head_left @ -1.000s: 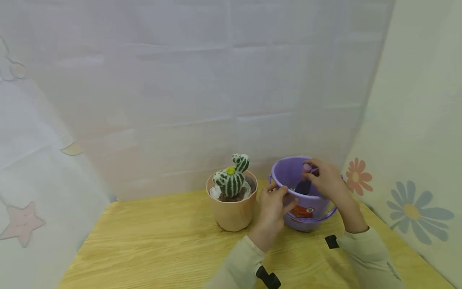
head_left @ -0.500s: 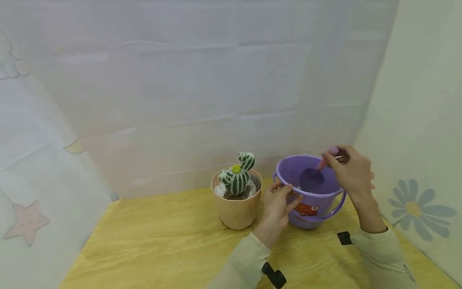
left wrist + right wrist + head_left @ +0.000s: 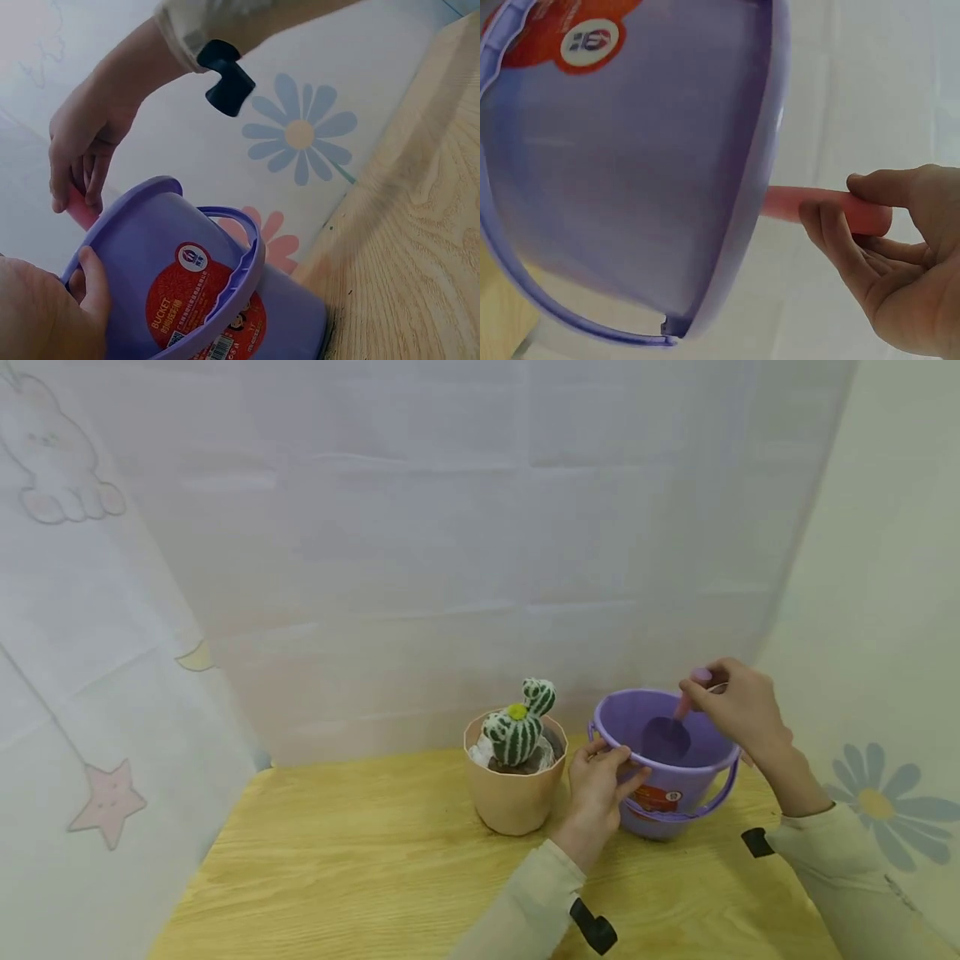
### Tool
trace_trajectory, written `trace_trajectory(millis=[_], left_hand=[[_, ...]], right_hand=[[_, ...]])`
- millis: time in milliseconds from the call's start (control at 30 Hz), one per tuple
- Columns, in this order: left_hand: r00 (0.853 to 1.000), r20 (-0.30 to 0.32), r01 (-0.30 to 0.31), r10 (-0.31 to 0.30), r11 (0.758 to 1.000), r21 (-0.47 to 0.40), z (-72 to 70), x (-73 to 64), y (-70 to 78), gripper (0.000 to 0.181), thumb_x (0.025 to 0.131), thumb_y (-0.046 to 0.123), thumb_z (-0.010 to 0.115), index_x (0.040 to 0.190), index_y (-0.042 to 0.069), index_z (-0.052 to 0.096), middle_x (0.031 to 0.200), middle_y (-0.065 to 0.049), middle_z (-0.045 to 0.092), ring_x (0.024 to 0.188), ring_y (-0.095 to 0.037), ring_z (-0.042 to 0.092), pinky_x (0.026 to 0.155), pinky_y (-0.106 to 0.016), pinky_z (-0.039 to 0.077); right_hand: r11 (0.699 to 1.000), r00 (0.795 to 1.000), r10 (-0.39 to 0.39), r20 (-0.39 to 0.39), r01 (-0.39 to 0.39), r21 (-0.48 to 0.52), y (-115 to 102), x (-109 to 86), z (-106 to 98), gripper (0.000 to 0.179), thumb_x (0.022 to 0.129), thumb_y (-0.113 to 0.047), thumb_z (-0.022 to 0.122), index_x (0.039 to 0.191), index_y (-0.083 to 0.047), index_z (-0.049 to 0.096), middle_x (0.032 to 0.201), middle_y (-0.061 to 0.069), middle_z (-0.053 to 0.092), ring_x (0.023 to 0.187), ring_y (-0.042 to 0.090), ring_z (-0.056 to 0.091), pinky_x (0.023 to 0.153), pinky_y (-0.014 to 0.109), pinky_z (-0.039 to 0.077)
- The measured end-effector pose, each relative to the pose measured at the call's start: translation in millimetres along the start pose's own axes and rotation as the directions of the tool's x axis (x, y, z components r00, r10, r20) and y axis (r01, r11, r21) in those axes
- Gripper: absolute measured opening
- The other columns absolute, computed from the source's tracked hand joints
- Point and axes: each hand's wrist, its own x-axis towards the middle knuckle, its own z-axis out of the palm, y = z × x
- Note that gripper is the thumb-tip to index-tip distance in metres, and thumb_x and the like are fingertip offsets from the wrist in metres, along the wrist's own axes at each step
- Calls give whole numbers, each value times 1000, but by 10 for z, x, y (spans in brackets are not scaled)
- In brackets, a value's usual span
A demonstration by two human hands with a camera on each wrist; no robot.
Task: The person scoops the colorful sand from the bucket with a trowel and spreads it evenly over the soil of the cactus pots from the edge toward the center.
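Observation:
My right hand (image 3: 742, 706) pinches the pink handle (image 3: 832, 208) of a small hand shovel from above, fingertips near its end. The shovel's dark rounded blade (image 3: 665, 741) is down inside a purple plastic bucket (image 3: 697, 789), with the handle leaning right. On the near left side of the bucket, my left hand (image 3: 596, 789) grips the rim, thumb and fingers at its edge. A red label (image 3: 187, 289) and the lowered bucket handle (image 3: 251, 270) show on the outer wall. What lies at the bottom of the bucket is mostly hidden.
Left of the bucket stands a peach pot (image 3: 517, 806) holding a green-and-white striped cactus (image 3: 517, 739) with a yellow flower. Both stand on a wooden table (image 3: 360, 835). Pale sheets with printed figures hang behind and at both sides.
My right hand has shifted right across the bucket, and the shovel's handle now leans right with its blade facing more toward me. The left hand keeps its grip on the rim.

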Motion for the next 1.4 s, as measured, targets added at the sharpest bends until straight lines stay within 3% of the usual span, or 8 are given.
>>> trace_trajectory(millis=[233, 533, 767, 967, 1067, 1233, 1300, 1400], left_hand=[[1000, 13, -25, 25, 1000, -14, -22, -7, -17, 38, 86, -12, 70, 119, -5, 54, 103, -24, 62, 76, -27, 68, 71, -48, 61], [999, 22, -29, 30, 999, -24, -26, -19, -9, 40, 87, -11, 70, 122, -7, 52, 100, -22, 60, 78, -28, 68, 73, -48, 61], [999, 29, -35, 36, 999, -22, -28, -9, -12, 41, 87, -10, 71, 123, -8, 51, 101, -21, 59, 79, -28, 67, 73, -48, 61], [999, 33, -32, 33, 999, -33, -14, 11, -22, 40, 87, -9, 72, 121, -5, 52, 103, -23, 58, 80, -28, 67, 74, -47, 61], [999, 25, -34, 34, 999, -33, -5, 20, -34, 40, 86, -10, 73, 121, -5, 53, 102, -22, 59, 79, -27, 67, 73, -47, 61], [998, 25, -48, 49, 998, -28, 2, 33, -33, 39, 87, -10, 72, 121, -6, 53, 100, -20, 60, 78, -26, 67, 72, -47, 62], [998, 22, -57, 58, 998, -28, -4, 34, -25, 38, 87, -11, 71, 120, -6, 53, 99, -20, 59, 78, -26, 67, 72, -47, 62], [998, 16, -61, 62, 998, -35, -10, 47, -15, 38, 87, -11, 71, 119, -5, 53, 99, -20, 59, 78, -26, 66, 72, -47, 62]], right_hand=[[999, 975, 27, 221, -21, -27, 128, 250, -27, 46, 98, -39, 69, 108, 6, 63, 94, 18, 72, 84, 36, 69, 71, 51, 55], [996, 947, 88, 310, -81, -33, 386, 469, -32, 51, 99, -40, 68, 110, 9, 57, 92, 18, 73, 80, 31, 72, 76, 49, 56], [987, 915, 159, 371, -151, -51, 512, 486, 2, 53, 96, -40, 71, 106, 11, 58, 92, 20, 71, 87, 36, 69, 78, 49, 55], [991, 886, 136, 443, -113, -78, 581, 536, -44, 47, 94, -32, 72, 108, 9, 55, 97, 21, 68, 87, 34, 68, 74, 45, 57], [996, 831, 90, 549, -75, -48, 572, 586, -88, 41, 94, -20, 73, 112, 13, 57, 95, 18, 70, 79, 30, 71, 70, 41, 59], [998, 652, 56, 757, -14, -62, 487, 659, -135, 35, 90, -11, 76, 112, 15, 66, 83, 12, 73, 67, 26, 70, 63, 37, 60], [996, 598, 40, 800, 37, -78, 434, 671, -106, 36, 89, -15, 80, 108, 14, 68, 80, 11, 72, 63, 24, 69, 60, 38, 60], [980, 574, -17, 819, 174, -102, 365, 677, -15, 36, 85, -23, 85, 97, 8, 72, 78, 8, 71, 56, 19, 65, 53, 35, 57]])
